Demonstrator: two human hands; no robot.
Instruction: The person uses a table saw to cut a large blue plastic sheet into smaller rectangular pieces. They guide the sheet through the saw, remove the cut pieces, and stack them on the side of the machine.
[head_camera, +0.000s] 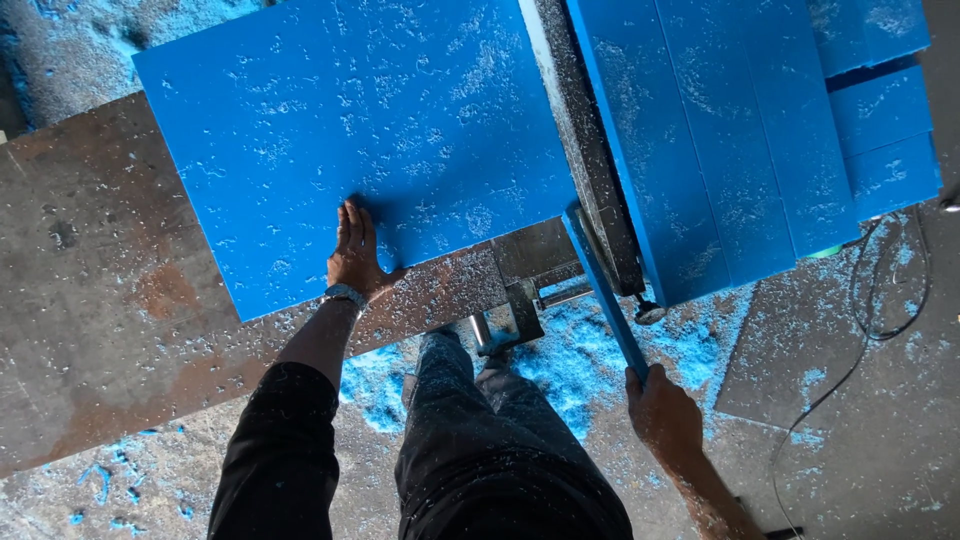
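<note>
blue sheet (330, 130) under flat, spread left hand (356, 255); right hand (664, 412) fingers around thin blue strip (605, 295)

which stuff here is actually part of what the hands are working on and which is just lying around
In use:
- left hand, flat on the big blue sheet
- right hand, gripping the thin blue strip
- metal saw table under the sheet

Lying about:
- stacked blue boards
- blue shavings on the floor
- black cable

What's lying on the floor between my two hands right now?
In the head view, between the left hand on the big blue sheet and the right hand holding the thin blue strip: the person's legs and blue shavings.
</note>
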